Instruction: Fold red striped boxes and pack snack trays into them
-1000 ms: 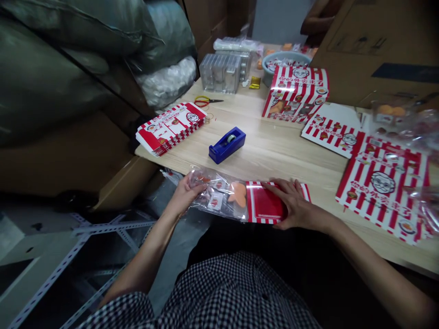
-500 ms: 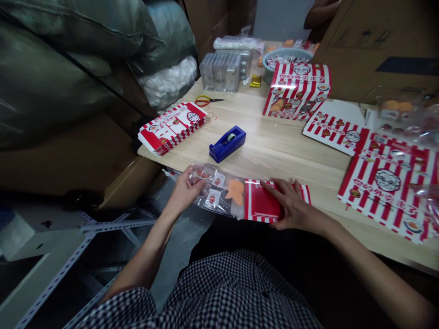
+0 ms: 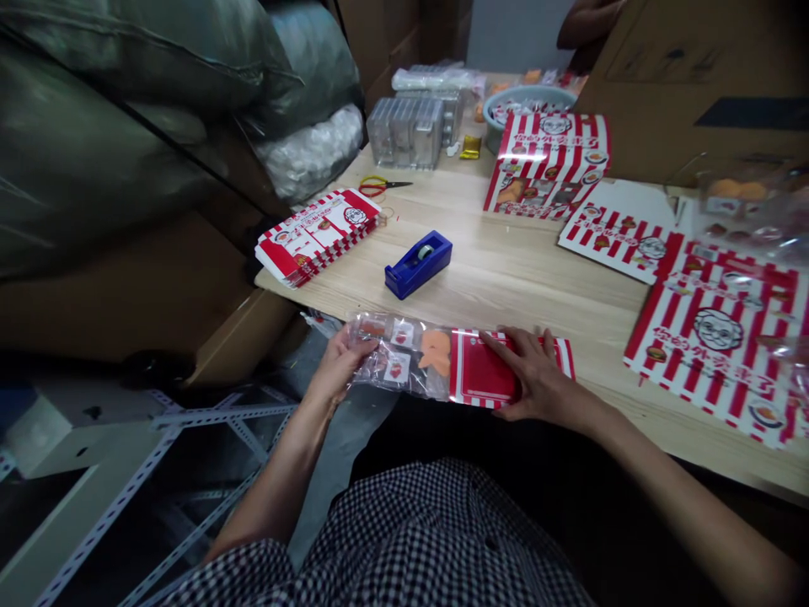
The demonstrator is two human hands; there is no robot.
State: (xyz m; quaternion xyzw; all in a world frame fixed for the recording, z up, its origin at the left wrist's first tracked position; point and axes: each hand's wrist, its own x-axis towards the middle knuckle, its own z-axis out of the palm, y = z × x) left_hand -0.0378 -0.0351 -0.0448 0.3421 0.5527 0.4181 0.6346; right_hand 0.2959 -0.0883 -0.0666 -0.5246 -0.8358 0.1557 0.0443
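At the table's near edge lies a red and white striped card box (image 3: 484,371), with a clear plastic tray (image 3: 404,358) reaching out of its left end. Inside the tray are orange food-like pieces (image 3: 436,352) and small printed packets (image 3: 397,367). My left hand (image 3: 338,367) pinches the tray's left end between thumb and fingers. My right hand (image 3: 537,379) rests over the red box with fingers spread across its top, thumb at the near side. Just beyond stands a blue tape dispenser (image 3: 418,265).
Scissors (image 3: 384,185) and a stack of folded cards (image 3: 319,236) lie at the left. Clear trays (image 3: 404,132), a grey basin (image 3: 496,118) and an upright striped box (image 3: 549,164) stand behind. Flat striped boxes (image 3: 714,337) lie right, below a large carton (image 3: 695,93). A person's arm (image 3: 587,29) shows behind.
My left hand has shifted slightly left and down at the tray's end, and the tray lies a little flatter. My right hand has barely moved on the box.
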